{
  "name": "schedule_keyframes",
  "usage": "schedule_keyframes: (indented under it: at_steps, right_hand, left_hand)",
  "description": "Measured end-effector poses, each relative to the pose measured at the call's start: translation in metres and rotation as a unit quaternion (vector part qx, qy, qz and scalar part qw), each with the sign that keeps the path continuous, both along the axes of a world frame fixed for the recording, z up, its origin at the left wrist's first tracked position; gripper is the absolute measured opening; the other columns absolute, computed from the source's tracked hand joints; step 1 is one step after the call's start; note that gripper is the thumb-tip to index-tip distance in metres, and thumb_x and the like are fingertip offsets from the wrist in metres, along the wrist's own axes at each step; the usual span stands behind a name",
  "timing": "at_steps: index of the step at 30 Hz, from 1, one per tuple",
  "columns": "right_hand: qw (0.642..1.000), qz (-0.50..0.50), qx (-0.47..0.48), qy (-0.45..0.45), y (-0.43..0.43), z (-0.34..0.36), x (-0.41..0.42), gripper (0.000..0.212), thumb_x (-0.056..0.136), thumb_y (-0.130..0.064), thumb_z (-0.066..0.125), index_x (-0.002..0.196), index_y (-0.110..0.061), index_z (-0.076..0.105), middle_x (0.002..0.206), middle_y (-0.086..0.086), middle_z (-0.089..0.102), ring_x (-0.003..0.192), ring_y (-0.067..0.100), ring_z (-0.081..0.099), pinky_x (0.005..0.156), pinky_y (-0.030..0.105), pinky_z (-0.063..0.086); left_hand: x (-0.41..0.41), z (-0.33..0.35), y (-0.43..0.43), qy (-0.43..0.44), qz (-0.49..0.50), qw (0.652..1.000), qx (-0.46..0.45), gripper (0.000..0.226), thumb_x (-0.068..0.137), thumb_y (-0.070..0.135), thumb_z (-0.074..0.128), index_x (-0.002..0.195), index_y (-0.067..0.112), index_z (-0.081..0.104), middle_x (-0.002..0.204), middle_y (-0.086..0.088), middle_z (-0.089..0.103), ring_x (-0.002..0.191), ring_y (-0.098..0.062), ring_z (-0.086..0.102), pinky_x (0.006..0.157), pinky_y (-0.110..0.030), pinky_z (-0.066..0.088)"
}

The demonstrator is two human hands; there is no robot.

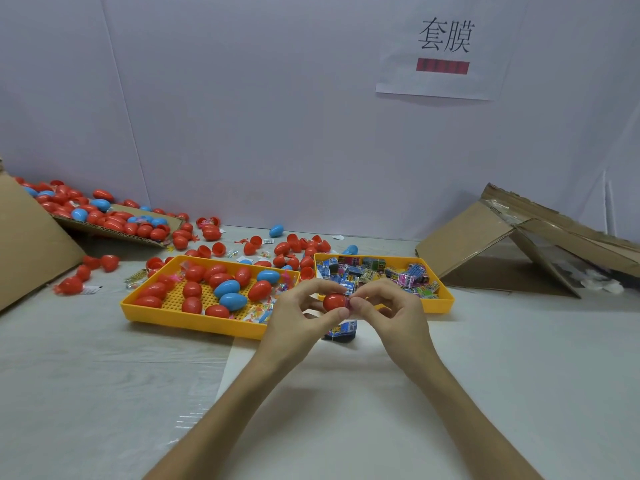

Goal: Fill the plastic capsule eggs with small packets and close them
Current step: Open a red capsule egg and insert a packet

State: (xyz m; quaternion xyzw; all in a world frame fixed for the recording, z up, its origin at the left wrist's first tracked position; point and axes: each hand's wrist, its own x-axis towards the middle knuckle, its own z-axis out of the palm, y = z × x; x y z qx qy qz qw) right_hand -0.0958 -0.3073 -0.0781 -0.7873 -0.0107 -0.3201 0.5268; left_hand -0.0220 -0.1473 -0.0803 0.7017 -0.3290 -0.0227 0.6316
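My left hand [300, 311] grips a red capsule egg half [334, 301] between thumb and fingers, just above the table's middle. My right hand [391, 308] pinches a small pink packet [352, 303] against the open side of that half. A dark blue packet [341, 330] lies on the table under my hands. The left yellow tray [180, 318] holds several closed red and blue eggs. The right yellow tray [440, 304] holds several small printed packets.
Loose red egg halves [294, 247] and a blue egg [276, 231] lie scattered behind the trays. A cardboard flap [114, 228] at the left carries several more eggs. Folded cardboard [512, 244] leans at the right. A white wall stands behind.
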Motion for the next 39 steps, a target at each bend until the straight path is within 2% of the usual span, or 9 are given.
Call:
schedule_keyframes:
  at_steps: [5,8,13,18,21,25,28,35,39]
  right_hand:
    - [1.0,-0.011,-0.017,-0.011,0.0016,0.0001,0.0,0.01,0.087,-0.01,0.075,0.084,-0.02,0.075,0.088,-0.011,0.066,0.081,0.016,0.066,0.066,0.03,0.057]
    - [0.999,-0.013,-0.028,-0.014,0.0019,0.0,0.0,0.013,0.087,-0.008,0.074,0.084,-0.02,0.074,0.088,-0.011,0.066,0.08,0.015,0.066,0.066,0.03,0.057]
    - [1.0,-0.005,-0.027,-0.016,0.003,-0.0003,-0.0006,0.013,0.088,-0.005,0.073,0.085,-0.017,0.073,0.09,-0.006,0.066,0.077,0.015,0.064,0.068,0.04,0.057]
    - [0.999,0.008,-0.034,-0.008,0.0043,-0.0008,-0.0008,0.014,0.09,-0.004,0.071,0.086,-0.018,0.071,0.092,-0.004,0.064,0.077,0.018,0.064,0.07,0.047,0.056]
    - [0.999,0.014,-0.04,-0.004,0.0035,-0.0011,-0.0003,0.013,0.09,-0.004,0.07,0.086,-0.016,0.07,0.092,-0.003,0.063,0.075,0.014,0.062,0.068,0.042,0.055]
    - [0.999,0.016,-0.043,0.004,0.0032,-0.0031,0.0007,0.012,0.091,-0.006,0.07,0.086,-0.017,0.07,0.089,-0.007,0.063,0.075,0.016,0.063,0.063,0.029,0.051]
    - [1.0,0.007,-0.023,0.002,0.0018,-0.0033,0.0007,0.014,0.092,-0.008,0.07,0.086,-0.022,0.07,0.088,-0.008,0.067,0.071,0.015,0.067,0.063,0.025,0.051]
    - [0.998,-0.002,-0.053,-0.027,0.0039,-0.0029,-0.0004,0.023,0.085,-0.006,0.077,0.086,-0.028,0.073,0.09,-0.01,0.07,0.07,0.02,0.07,0.064,0.046,0.058]
    - [0.996,-0.013,-0.081,-0.042,0.0036,-0.0024,0.0002,0.031,0.085,-0.004,0.076,0.083,-0.034,0.071,0.089,-0.011,0.066,0.071,0.017,0.068,0.062,0.044,0.056]
  left_hand:
    - [0.0008,-0.0003,-0.001,0.015,0.011,1.0,-0.006,0.03,0.079,0.027,0.085,0.101,0.04,0.069,0.097,0.014,0.073,0.087,-0.004,0.071,0.068,-0.017,0.057]
    - [-0.0001,0.0,-0.0007,0.022,0.009,1.0,-0.004,0.03,0.078,0.025,0.087,0.1,0.037,0.07,0.094,0.019,0.072,0.085,-0.002,0.071,0.067,-0.014,0.055]
    - [0.0013,0.0002,0.001,0.046,0.003,0.999,0.002,0.03,0.075,0.024,0.088,0.099,0.032,0.072,0.092,0.02,0.073,0.083,-0.004,0.072,0.065,-0.017,0.056]
    - [0.0014,0.0004,0.0012,0.095,-0.002,0.995,-0.001,0.032,0.073,0.018,0.09,0.1,0.024,0.074,0.089,0.011,0.075,0.081,-0.01,0.074,0.063,-0.02,0.057]
    - [0.0011,0.0005,0.0013,0.115,-0.003,0.993,-0.001,0.032,0.072,0.017,0.09,0.099,0.022,0.075,0.092,0.004,0.075,0.08,-0.012,0.074,0.063,-0.022,0.058]
    - [0.0008,0.001,0.0024,0.14,-0.017,0.99,0.007,0.03,0.073,0.019,0.089,0.099,0.021,0.074,0.097,0.0,0.074,0.083,-0.012,0.074,0.067,-0.026,0.061]
    - [-0.0006,0.002,0.0029,0.17,-0.051,0.984,-0.021,0.025,0.082,0.019,0.083,0.105,0.018,0.075,0.098,-0.003,0.075,0.087,-0.016,0.074,0.07,-0.027,0.06]
    - [0.0002,0.0048,0.0042,0.174,-0.041,0.983,-0.047,0.014,0.091,0.014,0.072,0.104,0.019,0.077,0.093,-0.002,0.077,0.086,-0.021,0.075,0.072,-0.029,0.061]
    - [-0.0006,0.0041,0.0016,0.142,-0.011,0.989,-0.03,0.014,0.091,0.014,0.073,0.1,0.024,0.076,0.089,-0.001,0.077,0.082,-0.02,0.076,0.068,-0.027,0.061]
